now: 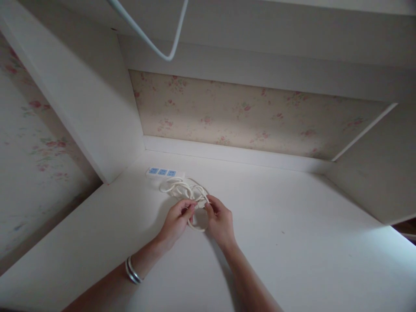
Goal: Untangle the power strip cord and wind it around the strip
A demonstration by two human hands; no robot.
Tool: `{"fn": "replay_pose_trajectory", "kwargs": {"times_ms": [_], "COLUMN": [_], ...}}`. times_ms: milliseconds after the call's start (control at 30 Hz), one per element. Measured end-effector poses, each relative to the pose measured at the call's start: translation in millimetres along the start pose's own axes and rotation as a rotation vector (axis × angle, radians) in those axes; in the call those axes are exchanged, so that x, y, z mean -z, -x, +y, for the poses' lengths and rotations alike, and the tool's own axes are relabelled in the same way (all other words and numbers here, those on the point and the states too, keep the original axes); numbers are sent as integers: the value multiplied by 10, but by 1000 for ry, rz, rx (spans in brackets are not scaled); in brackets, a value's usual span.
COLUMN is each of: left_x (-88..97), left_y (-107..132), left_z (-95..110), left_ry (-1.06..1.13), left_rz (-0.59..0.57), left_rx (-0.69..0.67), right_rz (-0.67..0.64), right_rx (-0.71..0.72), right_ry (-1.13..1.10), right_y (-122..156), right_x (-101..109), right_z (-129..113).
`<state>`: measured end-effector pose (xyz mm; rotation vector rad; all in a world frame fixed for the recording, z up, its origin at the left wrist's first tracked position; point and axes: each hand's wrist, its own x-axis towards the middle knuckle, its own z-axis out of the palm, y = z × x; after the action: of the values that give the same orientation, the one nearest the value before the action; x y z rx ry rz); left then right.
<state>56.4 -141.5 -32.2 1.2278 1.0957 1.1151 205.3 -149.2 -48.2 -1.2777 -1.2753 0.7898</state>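
Note:
A white power strip (pixel 162 172) with blue socket faces lies on the white desk top, left of the middle. Its white cord (pixel 177 185) runs in loose loops from the strip toward me. My left hand (pixel 178 217) pinches the cord between thumb and fingers at the near side of the loops. Close beside it, my right hand (pixel 220 218) grips the cord too, with thumb and fingers closed. One loop hangs below and between both hands. A small pale piece shows between my fingertips; what it is I cannot make out.
The white desk top (pixel 292 225) spreads around the hands, with a few small specks at right. White side panels (pixel 97 95) and a shelf (pixel 260 65) enclose it. Floral wallpaper (pixel 227 112) covers the back. A pale bent rod (pixel 169 56) hangs overhead.

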Motion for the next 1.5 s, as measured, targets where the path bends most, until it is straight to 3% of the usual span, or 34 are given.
{"fn": "replay_pose_trajectory", "kwargs": {"times_ms": [200, 467, 600, 767, 967, 1133, 1267, 1367, 1500], "left_x": [7, 20, 54, 59, 67, 83, 105, 128, 166], "left_y": [-2, -10, -18, 13, 68, 69, 36, 39, 89], "left_z": [-51, -124, -74, 56, 107, 103, 101, 125, 204], "left_ry": [-19, -148, -122, -21, -8, 72, 193, 183, -115], "left_rz": [-86, -125, -177, -243, -280, -154, -11, -57, -136], "left_rx": [2, -126, -114, -57, -74, -58, -71, -92, -217], "right_rz": [-63, -165, -136, -17, 87, -84, -275, -378, -361], "right_rx": [-55, -75, -122, -68, 3, -49, 182, 378, 369], "right_ry": [-210, -296, -364, -268, 89, 41, 124, 322, 319], "right_y": [-54, 14, -16, -48, -25, 41, 121, 169, 155], "right_x": [104, 60, 68, 68, 75, 95, 118, 87, 49], "right_z": [20, -73, -49, 22, 32, -94, -216, -225, -170]}}
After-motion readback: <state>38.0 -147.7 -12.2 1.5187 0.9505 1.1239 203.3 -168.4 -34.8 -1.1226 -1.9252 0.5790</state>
